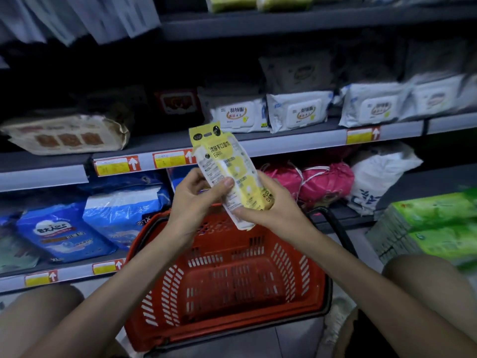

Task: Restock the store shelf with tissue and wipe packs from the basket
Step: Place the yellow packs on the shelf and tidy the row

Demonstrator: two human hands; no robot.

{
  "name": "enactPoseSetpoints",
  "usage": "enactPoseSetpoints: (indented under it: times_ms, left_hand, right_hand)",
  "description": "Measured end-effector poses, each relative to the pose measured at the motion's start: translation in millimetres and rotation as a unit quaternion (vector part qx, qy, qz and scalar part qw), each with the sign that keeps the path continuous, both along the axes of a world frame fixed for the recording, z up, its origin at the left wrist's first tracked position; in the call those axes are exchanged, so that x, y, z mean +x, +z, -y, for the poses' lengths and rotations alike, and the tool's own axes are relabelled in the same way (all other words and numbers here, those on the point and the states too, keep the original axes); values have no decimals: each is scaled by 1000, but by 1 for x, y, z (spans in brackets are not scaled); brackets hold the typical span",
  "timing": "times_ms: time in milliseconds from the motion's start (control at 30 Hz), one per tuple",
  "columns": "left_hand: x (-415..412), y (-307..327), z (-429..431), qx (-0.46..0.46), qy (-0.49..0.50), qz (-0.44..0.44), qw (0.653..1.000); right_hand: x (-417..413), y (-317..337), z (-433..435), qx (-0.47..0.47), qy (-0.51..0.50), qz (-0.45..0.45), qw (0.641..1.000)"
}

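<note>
We hold a slim yellow and white wipe pack (227, 171) upright in both hands, in the air above the red basket (291, 270) and in front of the middle shelf (284, 144). The pack tilts slightly to the left at its top, where a yellow hang tab stands up. Our left hand (193, 202) grasps the pack's left edge, thumb pressed on the printed front and fingers curled behind it. Our right hand (271, 205) grasps the lower end, fingers wrapped round the right side and thumb lying along the bottom edge.

The basket sits low between our knees, its slotted floor showing, with a black handle (338, 228) folded down on the right.

On the middle shelf behind the pack stand white wipe packs (296, 112) in a row, and to the left lies a flat brown-patterned pack (67, 135). Red and yellow price tags (117, 165) run along the shelf edge. On the shelf below are blue packs (64, 231) at left, a pink bundle (322, 182) tied with white string and a white bag (379, 174) at right. Green tissue packs (438, 228) are stacked at far right.
</note>
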State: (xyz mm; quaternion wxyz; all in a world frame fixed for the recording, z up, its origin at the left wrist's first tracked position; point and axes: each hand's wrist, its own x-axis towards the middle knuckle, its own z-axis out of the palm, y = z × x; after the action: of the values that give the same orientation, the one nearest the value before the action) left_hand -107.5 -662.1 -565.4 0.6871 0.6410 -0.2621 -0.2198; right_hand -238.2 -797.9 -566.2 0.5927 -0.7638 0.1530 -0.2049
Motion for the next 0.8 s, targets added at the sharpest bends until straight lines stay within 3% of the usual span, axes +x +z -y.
enactPoseSetpoints:
  times_ms: [200, 367, 533, 800]
  left_hand:
    - [-10, 51, 1, 3, -7, 83, 997]
    - [-19, 89, 3, -16, -12, 114, 993]
    - [-27, 127, 9, -50, -7, 136, 989]
    - [-19, 183, 29, -43, 19, 263, 964]
  right_hand:
    - [-8, 35, 1, -8, -24, 38, 999]
    - [-9, 69, 1, -71, -73, 47, 994]
    - [-6, 104, 3, -180, -161, 65, 968]
    - [12, 152, 8, -217, -243, 132, 936]
